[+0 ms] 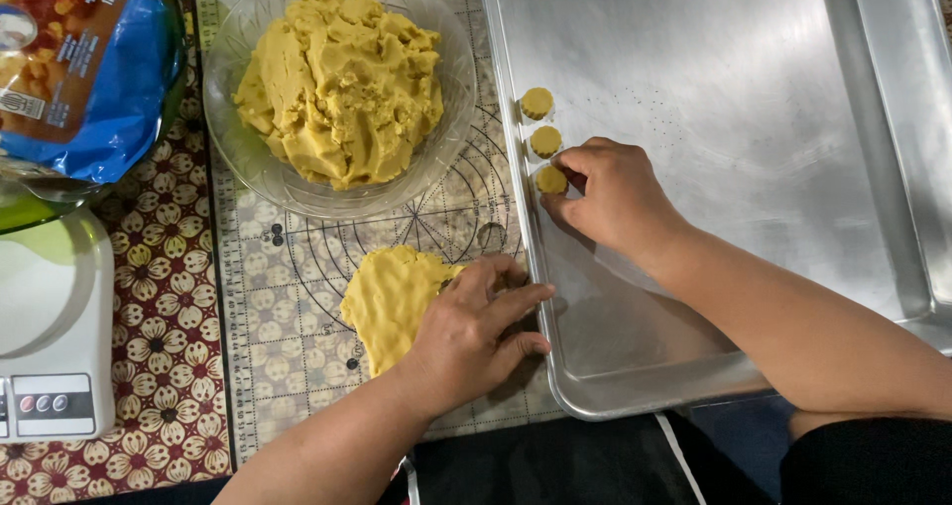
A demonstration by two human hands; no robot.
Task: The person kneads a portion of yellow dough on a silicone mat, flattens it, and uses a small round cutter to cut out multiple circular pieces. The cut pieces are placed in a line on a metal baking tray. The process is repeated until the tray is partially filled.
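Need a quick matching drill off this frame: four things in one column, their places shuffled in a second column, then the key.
Things:
1. dough mound
2. flattened dough sheet
3. three small dough rounds
4. kitchen scale

Places:
A. along the left edge of the metal baking tray
B. far left, on the floral cloth
C. in the glass bowl
D. on the marked pastry mat, under the left hand

Pairs: 1-C, 2-D, 3-A, 4-B

I see table w/ floral cloth (pixel 169 307): baking mat (pixel 288 297), metal tray (pixel 714 118), scale (pixel 50 336) (left edge).
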